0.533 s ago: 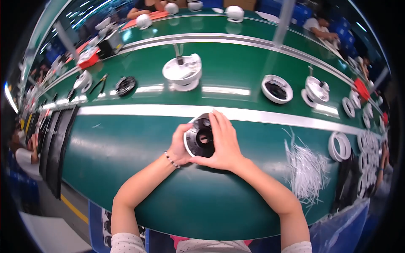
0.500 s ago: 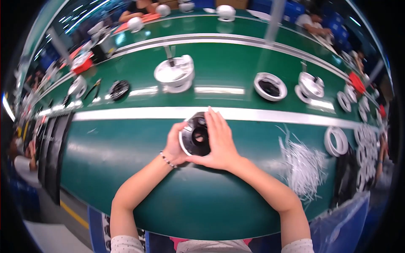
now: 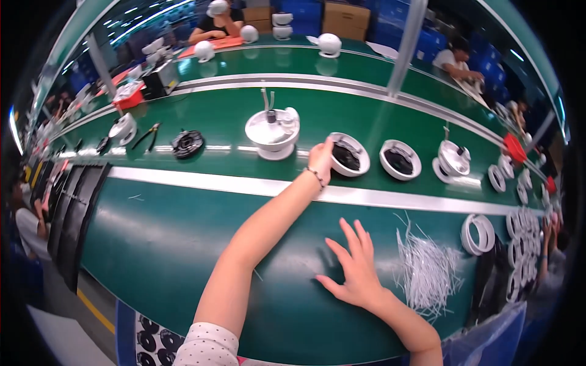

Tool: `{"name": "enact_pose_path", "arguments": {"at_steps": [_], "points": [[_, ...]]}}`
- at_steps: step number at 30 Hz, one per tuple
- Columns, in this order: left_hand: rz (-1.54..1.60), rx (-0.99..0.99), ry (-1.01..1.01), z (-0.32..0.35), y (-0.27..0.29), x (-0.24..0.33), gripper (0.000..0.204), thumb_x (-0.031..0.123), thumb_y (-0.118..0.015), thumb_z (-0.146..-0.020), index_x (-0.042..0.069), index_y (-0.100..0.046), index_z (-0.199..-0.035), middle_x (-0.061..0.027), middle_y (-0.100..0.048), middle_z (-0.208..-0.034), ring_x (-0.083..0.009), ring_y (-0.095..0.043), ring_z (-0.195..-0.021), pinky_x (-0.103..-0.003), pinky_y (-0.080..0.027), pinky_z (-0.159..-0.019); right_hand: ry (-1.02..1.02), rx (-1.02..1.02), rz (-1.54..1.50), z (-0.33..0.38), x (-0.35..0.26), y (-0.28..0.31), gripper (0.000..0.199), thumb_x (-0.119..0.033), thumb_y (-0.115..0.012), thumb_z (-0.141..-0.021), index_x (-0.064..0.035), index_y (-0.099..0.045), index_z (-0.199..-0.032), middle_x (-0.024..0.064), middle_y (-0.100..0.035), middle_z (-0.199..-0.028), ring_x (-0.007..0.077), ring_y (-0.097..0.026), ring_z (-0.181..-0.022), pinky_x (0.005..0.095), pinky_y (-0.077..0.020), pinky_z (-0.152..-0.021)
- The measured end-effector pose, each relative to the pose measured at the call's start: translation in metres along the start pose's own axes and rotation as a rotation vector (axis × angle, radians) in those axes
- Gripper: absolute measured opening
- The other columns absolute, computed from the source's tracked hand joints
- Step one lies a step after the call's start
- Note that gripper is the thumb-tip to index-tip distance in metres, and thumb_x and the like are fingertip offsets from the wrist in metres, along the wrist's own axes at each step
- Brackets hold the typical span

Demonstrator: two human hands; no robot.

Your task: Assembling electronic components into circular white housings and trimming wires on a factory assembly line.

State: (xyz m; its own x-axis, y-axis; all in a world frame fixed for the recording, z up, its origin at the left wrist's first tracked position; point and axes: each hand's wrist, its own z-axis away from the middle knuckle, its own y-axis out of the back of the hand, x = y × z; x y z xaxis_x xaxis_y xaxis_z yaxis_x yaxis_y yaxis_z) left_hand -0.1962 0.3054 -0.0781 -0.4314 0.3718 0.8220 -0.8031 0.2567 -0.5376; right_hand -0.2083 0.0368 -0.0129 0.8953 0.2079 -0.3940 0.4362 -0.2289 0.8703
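White round housing point(image 3: 348, 155), with a dark inside, is seen on the green table point(image 3: 183, 244) beyond the silver strip point(image 3: 201, 182), just left of a 2nd round white housing point(image 3: 400, 160). It is gripped at its left rim by the left hand point(image 3: 321, 160), whose arm is stretched forward across the strip; the fingers are closed on the rim. The right hand point(image 3: 354, 268) is laid flat on the table nearer the person, fingers spread wide, with nothing held. A heap of thin white ties point(image 3: 427, 271) lies just to its right. A white dome base with upright wires point(image 3: 273, 131) stands just left of the gripped housing. Farther left, a black round part point(image 3: 187, 143) and pliers point(image 3: 146, 135) are seen.
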Motion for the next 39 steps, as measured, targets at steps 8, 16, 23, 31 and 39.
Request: {"name": "enact_pose_path", "arguments": {"at_steps": [8, 16, 23, 31, 39], "points": [[-0.617, 0.036, -0.67, 0.068, 0.113, 0.077, 0.023, 0.014, -0.058, -0.079, 0.003, -0.06, -0.098, -0.0073, -0.062, -0.093, -0.015, -0.058, -0.09, -0.027, -0.044, -0.079, 0.037, -0.083, -0.067, 0.003, -0.001, -0.033, 0.057, -0.031, -0.068, -0.067, -0.0027, -0.049, -0.112, 0.0214, -0.021, -0.135, 0.0445, -0.016, -0.124, 0.0586, -0.0186, -0.096], [-1.54, 0.853, -0.775, 0.024, 0.277, 0.187, 0.048, 0.022, -0.059, -0.066, 0.007, -0.049, -0.11, -0.0128, -0.044, -0.121, -0.0292, -0.037, -0.116, -0.048, -0.03, -0.093, 0.061, 0.008, 0.008, -0.006, -0.005, -0.031, 0.055, -0.028, -0.071, -0.062, -0.0061, -0.051, -0.109, 0.0214, -0.025, -0.134, 0.0438, -0.021, -0.123, 0.0582, -0.0192, -0.096], [-1.472, 0.888, -0.525, 0.017, 0.381, 0.229, 0.069, 0.038, -0.064, -0.071, 0.003, -0.037, -0.123, -0.0192, -0.043, -0.122, -0.0351, -0.038, -0.116, -0.044, -0.031, -0.095, -0.252, 0.383, 0.643, 0.019, 0.061, 0.06, 0.048, -0.003, -0.062, -0.065, -0.0034, -0.048, -0.11, 0.0161, -0.041, -0.127, 0.0348, -0.033, -0.12, 0.0431, -0.0256, -0.1], [-1.185, 0.657, -0.664, -0.03, 0.507, 0.291, 0.057, 0.033, -0.065, -0.073, 0.002, -0.047, -0.118, -0.0141, -0.058, -0.105, -0.0239, -0.058, -0.09, -0.034, -0.045, -0.08, -0.803, 0.137, 0.72, 0.057, 0.161, 0.087, 0.04, -0.02, -0.069, -0.066, -0.0025, -0.056, -0.099, 0.0184, -0.06, -0.088, 0.0348, -0.057, -0.084, 0.043, -0.0456, -0.071], [-0.604, 0.297, 0.074, -0.025, 0.373, 0.239, 0.022, 0.02, -0.054, -0.073, 0.01, -0.05, -0.092, -0.0034, -0.054, -0.087, -0.0169, -0.06, -0.07, -0.028, -0.046, -0.056, -0.93, 0.339, 0.597, 0.121, 0.16, 0.097, 0.021, -0.017, -0.069, -0.065, -0.0059, -0.065, -0.082, 0.0133, -0.063, -0.077, 0.03, -0.061, -0.074, 0.0369, -0.0478, -0.067]]}}
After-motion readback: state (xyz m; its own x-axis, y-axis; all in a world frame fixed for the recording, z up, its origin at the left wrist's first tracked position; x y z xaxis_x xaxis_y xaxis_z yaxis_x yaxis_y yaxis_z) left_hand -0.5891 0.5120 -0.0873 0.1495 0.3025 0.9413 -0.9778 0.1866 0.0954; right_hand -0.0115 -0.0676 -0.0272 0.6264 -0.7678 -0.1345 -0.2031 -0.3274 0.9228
